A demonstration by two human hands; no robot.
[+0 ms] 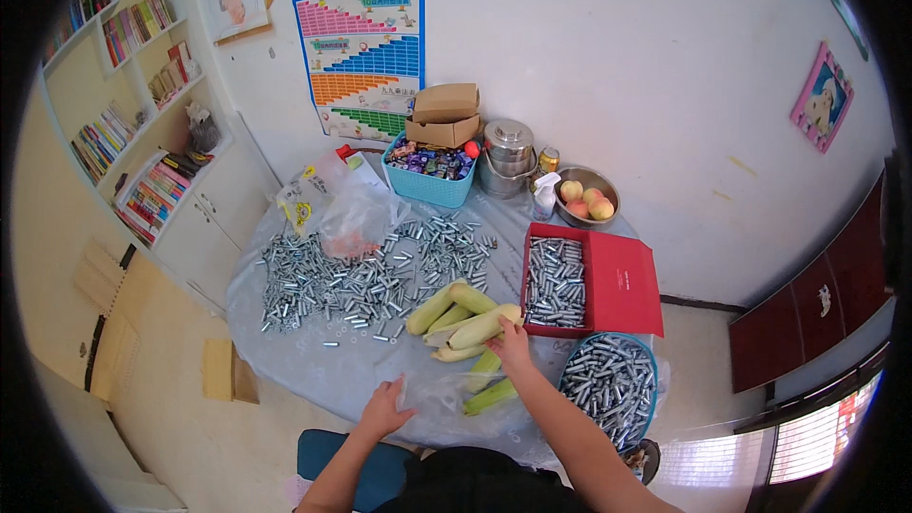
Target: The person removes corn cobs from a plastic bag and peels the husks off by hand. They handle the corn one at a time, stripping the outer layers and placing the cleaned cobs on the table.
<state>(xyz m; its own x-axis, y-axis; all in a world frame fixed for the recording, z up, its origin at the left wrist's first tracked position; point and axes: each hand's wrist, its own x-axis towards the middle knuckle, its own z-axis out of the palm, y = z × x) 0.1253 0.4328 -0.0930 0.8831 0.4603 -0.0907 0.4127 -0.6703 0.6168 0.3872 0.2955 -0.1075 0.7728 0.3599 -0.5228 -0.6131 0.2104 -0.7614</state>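
My right hand grips the end of a pale ear of corn in its husk, at the right of a small pile of corn ears on the table. At the near edge, my left hand holds the rim of a clear plastic bag, with thumb and fingers on either side of it. Greener ears of corn lie in or under the bag, below my right wrist; the clear film makes it hard to say which.
Loose metal bolts cover the table's left. More fill a red box and a blue basket on the right. Behind stand a turquoise basket of small packets, a metal pot, a spray bottle and a bowl of peaches.
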